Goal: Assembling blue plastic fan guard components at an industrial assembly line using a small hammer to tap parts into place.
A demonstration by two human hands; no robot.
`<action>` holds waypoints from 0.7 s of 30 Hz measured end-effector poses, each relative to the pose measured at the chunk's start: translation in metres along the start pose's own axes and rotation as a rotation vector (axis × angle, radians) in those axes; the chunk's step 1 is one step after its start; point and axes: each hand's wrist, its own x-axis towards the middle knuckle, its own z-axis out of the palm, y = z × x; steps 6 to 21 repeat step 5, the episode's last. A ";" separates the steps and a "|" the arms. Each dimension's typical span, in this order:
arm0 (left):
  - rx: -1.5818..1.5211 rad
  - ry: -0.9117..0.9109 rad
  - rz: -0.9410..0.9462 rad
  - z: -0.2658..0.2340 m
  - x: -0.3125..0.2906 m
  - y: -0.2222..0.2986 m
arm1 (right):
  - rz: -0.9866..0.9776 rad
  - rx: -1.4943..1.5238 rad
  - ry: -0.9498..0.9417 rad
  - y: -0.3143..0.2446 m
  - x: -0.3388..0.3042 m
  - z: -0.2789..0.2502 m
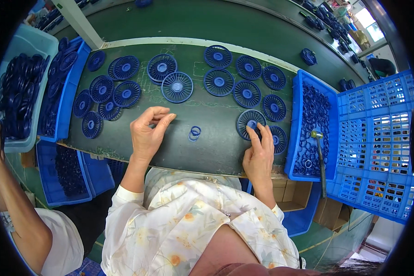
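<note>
My right hand rests its thumb and fingers on the hub of a round blue spoked plastic disc, which lies at the table's right side. Another spoked disc lies partly behind those fingers. Palm inward, my left hand hovers over the table with loosely curled fingers and nothing visible in them. Between my hands, two small blue rings lie overlapping on the green tabletop. Just beyond my left hand is a lighter-looking disc, its edge over a darker disc.
More discs spread across the left, others at the far right. A blue bin of small rings has a hammer across it, beside a blue crate. Left stand filled tubs and a co-worker's arm.
</note>
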 end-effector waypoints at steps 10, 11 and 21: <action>0.376 -0.023 0.222 -0.009 0.026 0.000 | -0.123 0.527 -0.172 -0.041 0.023 0.031; 0.376 -0.023 0.222 -0.009 0.026 0.000 | -0.123 0.527 -0.172 -0.041 0.023 0.031; 0.376 -0.023 0.222 -0.009 0.026 0.000 | -0.123 0.527 -0.172 -0.041 0.023 0.031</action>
